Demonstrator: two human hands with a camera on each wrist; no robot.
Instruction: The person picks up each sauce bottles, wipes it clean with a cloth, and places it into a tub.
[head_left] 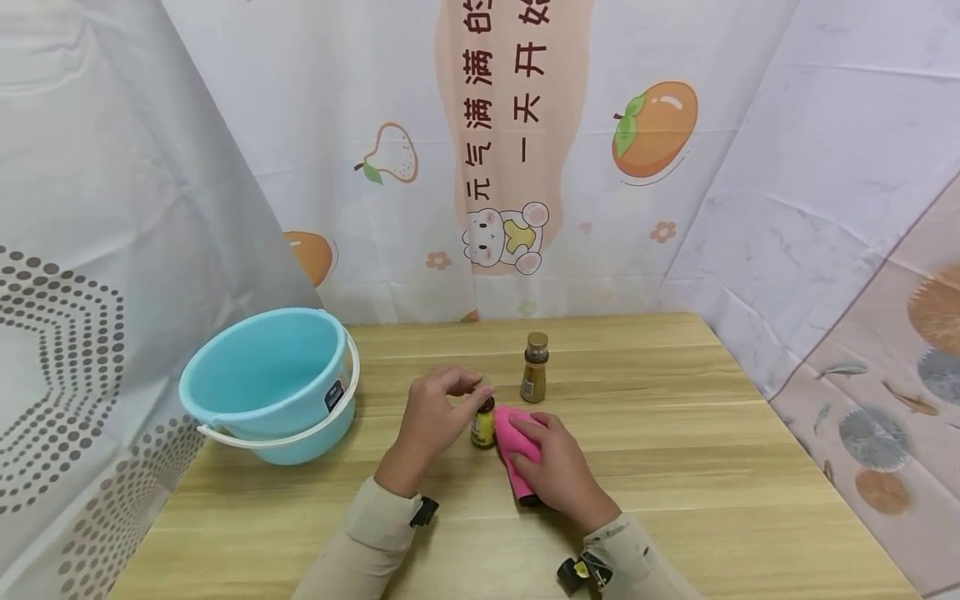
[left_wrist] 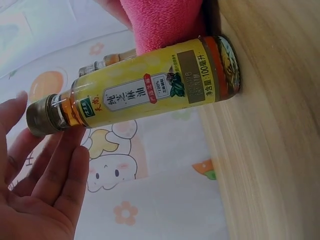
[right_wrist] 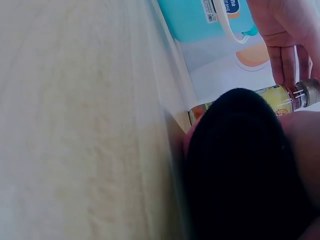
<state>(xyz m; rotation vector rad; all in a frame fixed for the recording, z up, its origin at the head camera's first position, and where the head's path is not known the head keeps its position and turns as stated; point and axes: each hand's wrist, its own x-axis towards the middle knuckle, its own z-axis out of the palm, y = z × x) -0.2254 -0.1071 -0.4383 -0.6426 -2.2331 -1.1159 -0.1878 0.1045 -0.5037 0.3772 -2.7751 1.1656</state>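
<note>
A small sesame oil bottle (left_wrist: pixel 145 85) with a yellow label and bronze cap stands upright on the table. My left hand (head_left: pixel 438 412) is at its top, thumb and loosely spread fingers about the cap (left_wrist: pixel 41 116). In the left wrist view the fingertips are right at the neck. Just right of the bottle lies a pink fuzzy cloth roll (head_left: pixel 508 467) with a black end (right_wrist: pixel 240 165). My right hand (head_left: pixel 558 467) grips it from the right, fingers over its top. The roll's upper part sits close against the bottle, and the hand hides its right side.
Behind the roll stands a second small bottle (head_left: pixel 534 371), brown with a gold cap. A light blue bucket (head_left: pixel 270 421) with a white handle is on the table's left. A printed curtain (head_left: pixel 397 250) hangs along the wooden table's (head_left: pixel 637 350) back edge.
</note>
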